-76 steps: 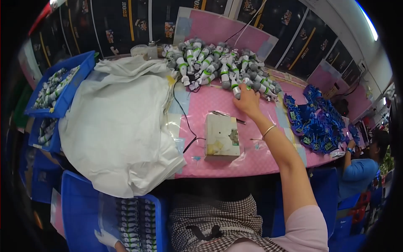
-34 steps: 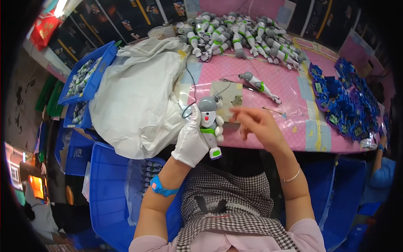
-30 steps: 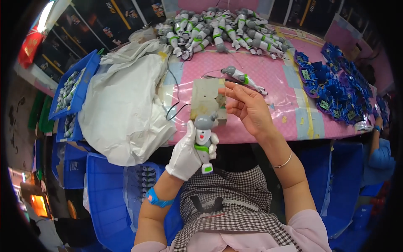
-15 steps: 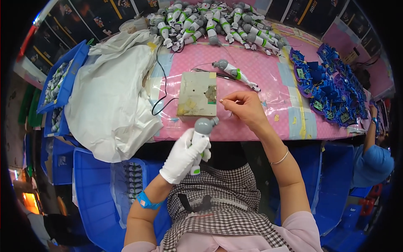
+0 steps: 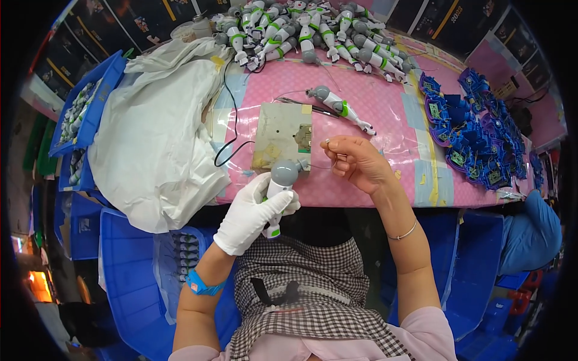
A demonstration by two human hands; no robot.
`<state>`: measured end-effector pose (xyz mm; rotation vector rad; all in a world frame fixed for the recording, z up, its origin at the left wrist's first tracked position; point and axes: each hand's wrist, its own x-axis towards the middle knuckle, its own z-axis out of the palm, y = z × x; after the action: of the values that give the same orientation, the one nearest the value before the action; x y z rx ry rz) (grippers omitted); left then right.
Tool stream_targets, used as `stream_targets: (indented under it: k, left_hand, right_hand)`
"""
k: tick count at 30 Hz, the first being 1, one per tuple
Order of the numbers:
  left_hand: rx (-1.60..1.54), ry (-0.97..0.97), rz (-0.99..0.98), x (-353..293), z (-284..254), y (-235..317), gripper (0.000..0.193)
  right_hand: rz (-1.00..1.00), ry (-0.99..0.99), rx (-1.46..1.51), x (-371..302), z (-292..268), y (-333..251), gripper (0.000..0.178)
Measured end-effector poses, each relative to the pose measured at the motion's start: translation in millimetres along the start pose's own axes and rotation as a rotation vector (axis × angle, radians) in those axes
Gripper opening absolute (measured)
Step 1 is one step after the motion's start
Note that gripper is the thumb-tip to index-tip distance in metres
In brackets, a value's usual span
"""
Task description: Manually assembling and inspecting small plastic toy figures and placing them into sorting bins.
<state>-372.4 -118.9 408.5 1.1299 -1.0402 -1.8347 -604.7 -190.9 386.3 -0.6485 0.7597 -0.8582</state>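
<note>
My left hand (image 5: 256, 212), in a white glove, is closed around a white toy robot arm (image 5: 285, 174) with a grey ball shoulder and a green band. The ball end points up and right, just in front of a metal box (image 5: 278, 133) on the table. A thin wire (image 5: 317, 166) runs from the grey end toward my bare right hand (image 5: 355, 159). Thumb and forefinger of that hand pinch the wire's small pale tip beside the box's right edge. Behind my right hand lies another toy robot arm (image 5: 343, 108), grey end to the left.
Many similar arms (image 5: 313, 30) are heaped at the table's back. Blue parts with circuit boards (image 5: 475, 132) cover the right side. White sheeting (image 5: 156, 138) lies at left, near blue bins (image 5: 129, 265). A black cable (image 5: 232, 141) leads to the box. Someone's blue sleeve (image 5: 533, 225) shows at far right.
My left hand has moved up and slightly left with the toy arm, its ball nearer the box. My right hand has shifted slightly right, its fingers have opened somewhat, and the wire shows more plainly.
</note>
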Motion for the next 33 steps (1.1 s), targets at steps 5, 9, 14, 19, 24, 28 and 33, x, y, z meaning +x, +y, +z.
stream_targets:
  k: [5, 9, 14, 19, 24, 28, 33]
  left_hand:
    - [0.083, -0.038, -0.026, 0, 2, 2, 0.035]
    - [-0.01, 0.099, 0.149, 10, 8, -3, 0.034]
    - [-0.142, 0.044, 0.052, 12, 6, 6, 0.032]
    - [-0.168, 0.044, 0.031, 17, 6, 8, 0.03]
    - [-0.167, 0.083, 0.011, 20, 11, 12, 0.028]
    - [-0.148, 0.087, -0.006, 23, 13, 15, 0.029]
    - [-0.126, 0.087, 0.02, 23, 12, 12, 0.028]
  right_hand:
    - [-0.266, 0.181, -0.406, 11, 3, 10, 0.016]
    - [-0.694, 0.34, -1.119, 12, 17, 11, 0.01]
    - [-1.009, 0.449, -1.557, 4, 32, 12, 0.012]
    - [-1.257, 0.465, -1.76, 7, 28, 20, 0.014]
    - [-1.43, 0.486, -1.822, 13, 21, 28, 0.019]
    - [-1.461, 0.462, -1.862, 15, 15, 27, 0.021]
    - [-1.466, 0.417, -1.841, 16, 14, 26, 0.021]
